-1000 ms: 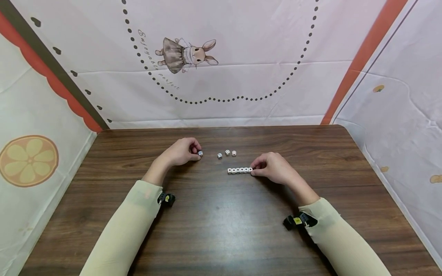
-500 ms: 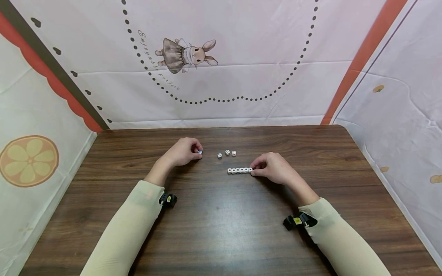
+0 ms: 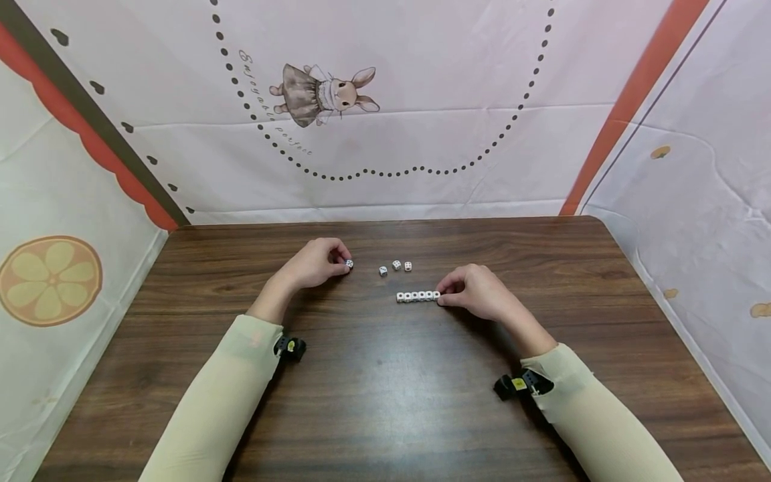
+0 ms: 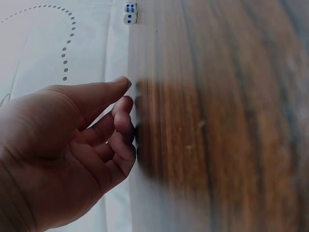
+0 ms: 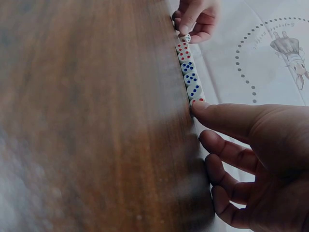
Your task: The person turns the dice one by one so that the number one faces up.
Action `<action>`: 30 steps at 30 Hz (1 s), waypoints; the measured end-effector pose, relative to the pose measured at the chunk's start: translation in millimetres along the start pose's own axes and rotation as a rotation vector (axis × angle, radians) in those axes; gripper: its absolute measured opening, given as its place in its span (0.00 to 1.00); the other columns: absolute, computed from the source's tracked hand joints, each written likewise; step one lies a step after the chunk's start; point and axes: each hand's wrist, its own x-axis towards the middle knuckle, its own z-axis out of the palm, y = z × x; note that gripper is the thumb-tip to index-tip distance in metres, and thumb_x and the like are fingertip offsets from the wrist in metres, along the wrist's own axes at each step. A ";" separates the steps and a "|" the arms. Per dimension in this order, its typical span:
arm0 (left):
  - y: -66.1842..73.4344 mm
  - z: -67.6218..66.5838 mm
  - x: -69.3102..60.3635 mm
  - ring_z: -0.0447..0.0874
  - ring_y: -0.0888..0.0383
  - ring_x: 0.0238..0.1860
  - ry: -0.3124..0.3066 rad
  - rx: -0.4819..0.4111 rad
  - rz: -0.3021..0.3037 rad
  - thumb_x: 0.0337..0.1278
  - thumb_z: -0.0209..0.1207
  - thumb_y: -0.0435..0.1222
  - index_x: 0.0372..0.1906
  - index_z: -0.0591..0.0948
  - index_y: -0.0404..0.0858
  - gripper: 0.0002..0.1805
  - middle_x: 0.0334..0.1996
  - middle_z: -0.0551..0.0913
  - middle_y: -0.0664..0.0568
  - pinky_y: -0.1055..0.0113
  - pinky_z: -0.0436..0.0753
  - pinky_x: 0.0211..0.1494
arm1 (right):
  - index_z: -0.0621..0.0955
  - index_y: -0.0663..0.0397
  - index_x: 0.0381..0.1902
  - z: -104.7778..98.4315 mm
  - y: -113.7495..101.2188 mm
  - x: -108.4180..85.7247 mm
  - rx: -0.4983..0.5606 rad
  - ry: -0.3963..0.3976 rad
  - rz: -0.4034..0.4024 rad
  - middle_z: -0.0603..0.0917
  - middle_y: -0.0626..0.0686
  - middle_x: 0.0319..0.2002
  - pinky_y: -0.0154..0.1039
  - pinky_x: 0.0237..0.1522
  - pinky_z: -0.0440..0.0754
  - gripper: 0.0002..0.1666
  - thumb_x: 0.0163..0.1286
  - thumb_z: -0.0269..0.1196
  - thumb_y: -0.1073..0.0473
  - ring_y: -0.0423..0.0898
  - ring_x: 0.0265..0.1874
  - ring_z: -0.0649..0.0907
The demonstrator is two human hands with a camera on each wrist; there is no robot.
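The row of dice (image 3: 418,296) lies on the surface (image 3: 385,395), the right hand (image 3: 477,292) pinching its end die (image 3: 436,295); left of the row, the left hand (image 3: 314,262) pinches a single die (image 3: 349,264). Each likely handles light and stiff, best gripped by opposite faces.

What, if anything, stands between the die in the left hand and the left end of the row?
Nothing visible: in the head view, the straight line from the die in the left hand to that end of the row of dice crosses only table. Three loose dice lie on its far side.
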 end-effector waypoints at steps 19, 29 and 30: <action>-1.3 -3.8 -1.8 0.79 0.53 0.39 -0.034 0.029 -0.046 0.64 0.74 0.35 0.43 0.84 0.37 0.09 0.36 0.83 0.50 0.56 0.76 0.49 | 0.93 0.46 0.39 -0.1 -0.1 0.3 -0.009 -0.001 0.008 0.89 0.41 0.33 0.44 0.39 0.78 0.05 0.66 0.78 0.56 0.42 0.32 0.82; -5.6 -2.1 0.5 0.79 0.50 0.52 -0.071 0.045 0.051 0.65 0.70 0.27 0.63 0.84 0.40 0.22 0.50 0.82 0.47 0.52 0.77 0.58 | 0.92 0.46 0.39 0.5 1.3 0.4 -0.005 -0.007 -0.005 0.89 0.41 0.33 0.43 0.39 0.78 0.05 0.66 0.78 0.56 0.41 0.32 0.82; -5.0 -2.3 0.2 0.79 0.49 0.53 -0.075 0.046 0.055 0.66 0.69 0.26 0.63 0.85 0.41 0.22 0.50 0.83 0.47 0.51 0.77 0.59 | 0.92 0.46 0.39 0.2 0.8 0.3 -0.005 -0.006 -0.005 0.89 0.41 0.33 0.43 0.39 0.78 0.05 0.66 0.78 0.56 0.41 0.32 0.82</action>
